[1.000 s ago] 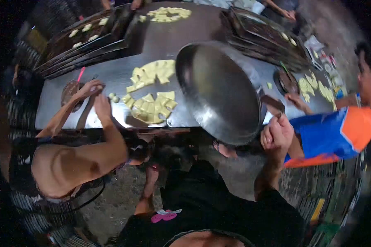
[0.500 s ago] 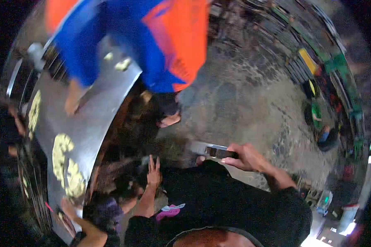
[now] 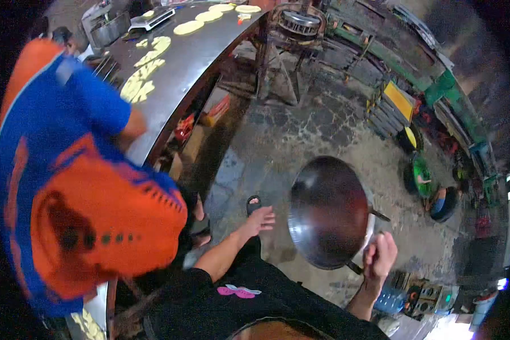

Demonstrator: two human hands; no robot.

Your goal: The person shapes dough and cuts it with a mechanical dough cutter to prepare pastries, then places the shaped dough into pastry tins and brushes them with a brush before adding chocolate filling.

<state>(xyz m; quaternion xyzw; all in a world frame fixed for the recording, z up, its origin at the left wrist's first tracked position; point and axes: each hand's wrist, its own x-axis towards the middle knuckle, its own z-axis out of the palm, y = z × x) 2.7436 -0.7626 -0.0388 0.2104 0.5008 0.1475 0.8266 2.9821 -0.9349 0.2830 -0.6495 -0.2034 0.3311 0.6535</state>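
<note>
A large dark wok hangs tilted above the floor in front of me, its hollow inside facing my view. My right hand is closed at the handle on its right side, though the exact grip is partly hidden. To the left of the wok, my left hand is stretched out with fingers apart, holding nothing. A gap separates it from the wok's rim.
Close on my left, a person in an orange and blue shirt leans over a long metal table with flat pale dough pieces. Beyond stands a round burner on a frame. Basins lie right; a water bottle stands lower right.
The wok has turned from edge-on to show its inside. My left hand has moved forward and right. The person in orange and blue has passed to my left, and my view has shifted.
</note>
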